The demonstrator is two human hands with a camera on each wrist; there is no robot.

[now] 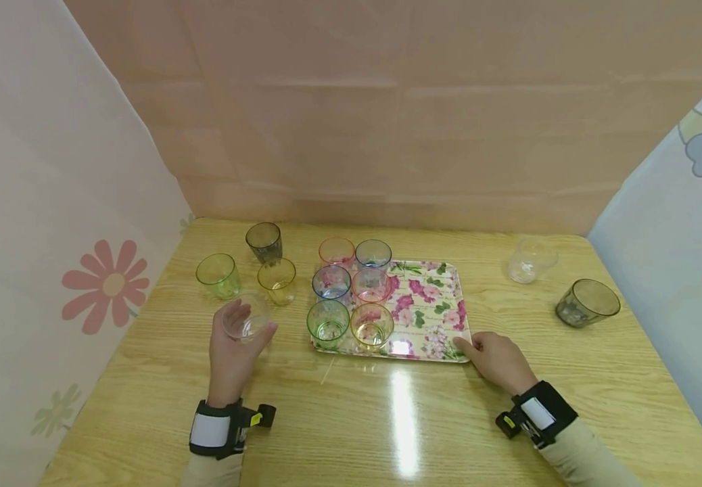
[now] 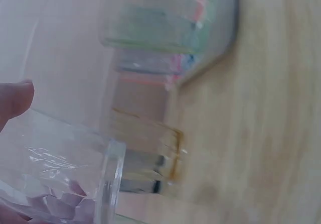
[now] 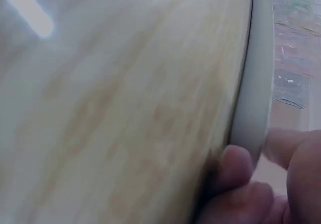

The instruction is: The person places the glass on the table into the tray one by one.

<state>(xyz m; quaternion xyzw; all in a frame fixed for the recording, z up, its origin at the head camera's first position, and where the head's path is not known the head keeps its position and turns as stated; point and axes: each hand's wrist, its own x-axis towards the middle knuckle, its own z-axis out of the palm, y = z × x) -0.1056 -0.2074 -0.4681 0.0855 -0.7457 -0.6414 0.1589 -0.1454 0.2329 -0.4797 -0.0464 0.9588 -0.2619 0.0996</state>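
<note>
In the head view my left hand [image 1: 233, 355] holds a clear glass [image 1: 246, 326], its fingers round the far side and its thumb on the right. The same clear glass [image 2: 60, 174] fills the lower left of the left wrist view, the fingers showing through its wall. At the near right corner of a flowered tray [image 1: 427, 318], my right hand [image 1: 500, 362] pinches the rim, thumb above and fingertips [image 3: 235, 166] against the outer edge. Several coloured glasses stand in pairs on the tray's left part, among them a green glass [image 1: 329, 325] and a yellow glass [image 1: 372, 328] in front.
Beyond the left hand stand a light green glass [image 1: 219, 277], an amber glass [image 1: 278, 283] and a dark grey glass [image 1: 264, 242]. Right of the tray are a clear vessel [image 1: 524, 262] and another dark grey glass [image 1: 585, 304]. Cloth walls border the wooden table [image 1: 326, 419].
</note>
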